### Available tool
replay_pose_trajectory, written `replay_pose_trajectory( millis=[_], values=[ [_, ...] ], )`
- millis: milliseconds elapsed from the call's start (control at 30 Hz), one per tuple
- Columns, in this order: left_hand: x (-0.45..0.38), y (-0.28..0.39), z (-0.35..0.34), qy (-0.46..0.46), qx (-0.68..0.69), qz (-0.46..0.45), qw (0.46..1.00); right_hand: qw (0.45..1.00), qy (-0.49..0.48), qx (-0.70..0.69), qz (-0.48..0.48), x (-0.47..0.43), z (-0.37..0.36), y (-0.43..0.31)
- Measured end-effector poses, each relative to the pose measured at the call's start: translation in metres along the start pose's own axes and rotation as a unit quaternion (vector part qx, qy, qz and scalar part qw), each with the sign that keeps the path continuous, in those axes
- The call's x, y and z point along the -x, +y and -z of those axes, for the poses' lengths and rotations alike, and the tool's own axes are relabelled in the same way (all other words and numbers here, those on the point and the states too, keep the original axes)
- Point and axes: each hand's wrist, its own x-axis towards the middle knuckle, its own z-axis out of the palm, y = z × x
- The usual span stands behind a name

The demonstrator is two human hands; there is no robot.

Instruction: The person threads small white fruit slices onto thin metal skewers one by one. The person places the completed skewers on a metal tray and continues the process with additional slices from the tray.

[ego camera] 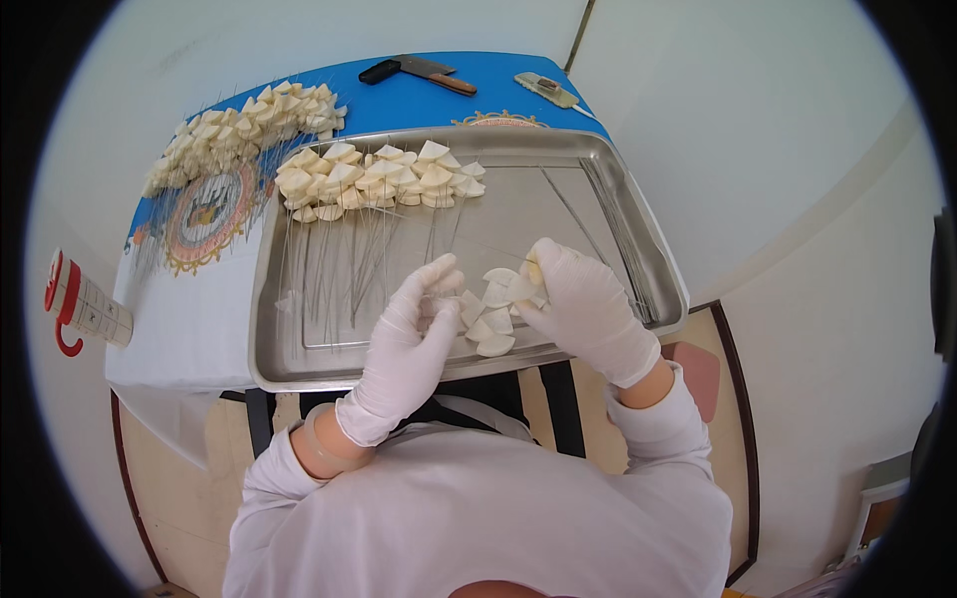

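My left hand [411,351], in a white glove, is over the front of a metal tray [273,366]. Its fingers are curled beside a small heap of loose pale wedge-shaped pieces [495,321], and whether they grip anything is hidden. On the heap's other side my gloved right hand [587,306] pinches a pale wedge [523,288] between thumb and fingers. A faint thin line, perhaps a skewer, runs left from that hand's fingertips. Along the tray's far side lie rows of wedges on thin metal skewers [381,176], their shafts pointing towards me.
Bare metal skewers [617,232] lie along the tray's right side. Behind it are a cleaver [426,69], another wooden-handled tool [452,84] and a power strip [548,90]. More skewered wedges [239,131] cover the table's left end, beside a red-lidded cup [90,299].
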Motion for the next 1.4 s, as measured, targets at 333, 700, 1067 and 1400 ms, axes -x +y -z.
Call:
replay_pose_trajectory(
  millis=[333, 700, 1067, 1400],
  values=[
    [-0.016, -0.018, -0.015, -0.143, -0.519, -0.146, 0.830, 0.996, -0.042, 0.011, -0.079, 0.006, -0.024, 0.030],
    [-0.029, -0.019, -0.020, -0.194, -0.523, -0.028, 0.830, 0.995, 0.096, 0.015, -0.031, 0.013, -0.014, 0.028],
    [-0.027, -0.024, -0.014, -0.188, -0.470, 0.005, 0.863, 0.992, -0.095, 0.001, -0.078, 0.005, -0.032, 0.032],
    [-0.029, -0.031, -0.007, -0.213, -0.456, -0.024, 0.864, 0.993, 0.043, -0.041, -0.100, 0.011, -0.020, 0.022]
  ],
)
